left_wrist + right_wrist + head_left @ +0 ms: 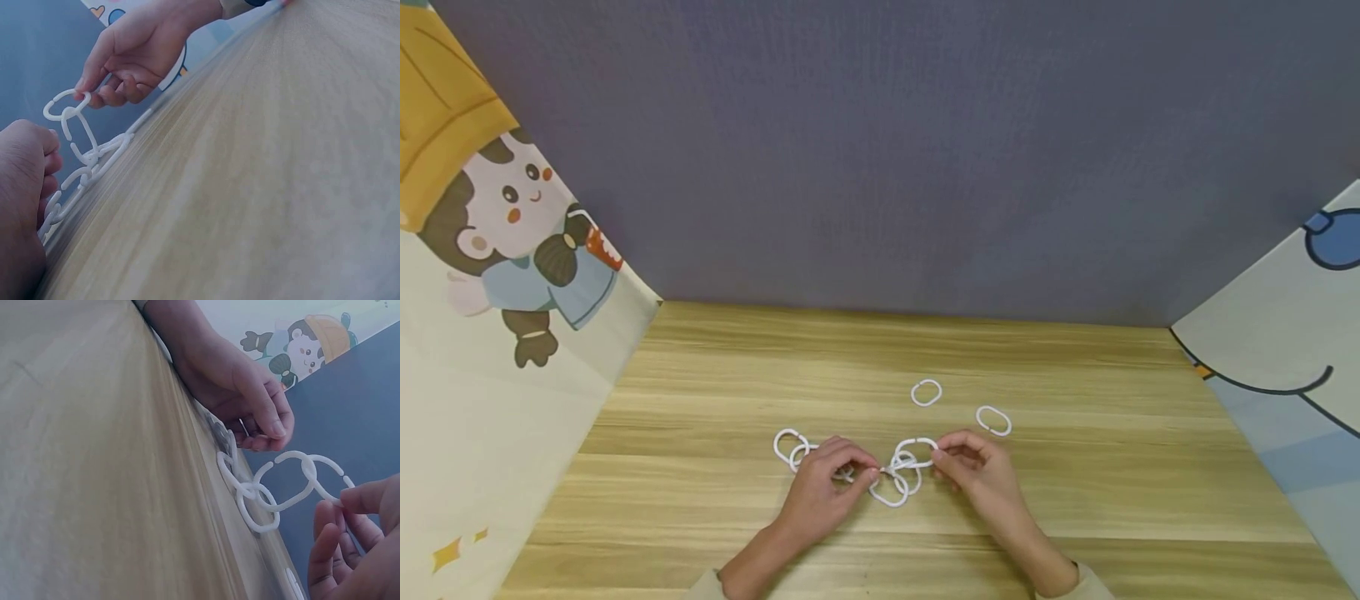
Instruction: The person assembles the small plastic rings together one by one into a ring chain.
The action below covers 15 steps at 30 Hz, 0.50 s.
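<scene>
White oval plastic links, some with a gap in the side, hang together as a chain. My right hand (988, 475) pinches the end link (917, 440) between thumb and fingers, raising it off the table. A second link (294, 503) hangs through it, slanting down to others on the wood. My left hand (826, 482) is beside this second link, thumb and index fingertips together and the other fingers curled. The right wrist view shows a small space between those fingertips and the link. More chained links (786, 442) lie left of and partly behind the left hand.
Two loose white links, one farther back (927, 392) and one to the right (994, 421), lie on the wooden table (737, 367). A grey-blue panel (880, 167) rises at the back. Walls with cartoon prints stand at both sides.
</scene>
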Tool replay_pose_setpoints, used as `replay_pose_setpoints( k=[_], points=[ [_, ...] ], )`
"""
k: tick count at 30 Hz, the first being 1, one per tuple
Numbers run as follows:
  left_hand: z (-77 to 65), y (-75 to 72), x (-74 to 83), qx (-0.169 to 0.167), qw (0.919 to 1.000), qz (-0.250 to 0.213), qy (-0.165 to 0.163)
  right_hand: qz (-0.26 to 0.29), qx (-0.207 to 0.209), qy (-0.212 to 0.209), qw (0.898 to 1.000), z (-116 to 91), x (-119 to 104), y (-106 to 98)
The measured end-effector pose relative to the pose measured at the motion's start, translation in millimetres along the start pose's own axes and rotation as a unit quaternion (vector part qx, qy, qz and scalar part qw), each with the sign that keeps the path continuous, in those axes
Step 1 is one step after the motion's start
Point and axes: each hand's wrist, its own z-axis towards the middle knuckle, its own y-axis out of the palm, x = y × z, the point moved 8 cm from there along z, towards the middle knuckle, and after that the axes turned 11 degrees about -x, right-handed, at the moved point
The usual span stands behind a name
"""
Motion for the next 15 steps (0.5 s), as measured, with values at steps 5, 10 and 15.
replay_pose_setpoints(
  k=[5, 10, 15],
  points=[
    [-0.2, -1.7, 1.1, 0.016, 0.9999, -0.003, -0.002, -0.001, -0.007, 0.006, 1.000, -2, 2, 5],
    [0.0, -3.3, 1.7, 0.023, 0.9997, -0.007, 0.003, -0.010, -0.025, 0.002, 1.000, -4, 1, 10],
    [0.1, -4.1, 0.9, 0.027, 0.9995, -0.013, 0.012, -0.016, -0.044, -0.008, 0.999, -5, 1, 15]
  ],
)
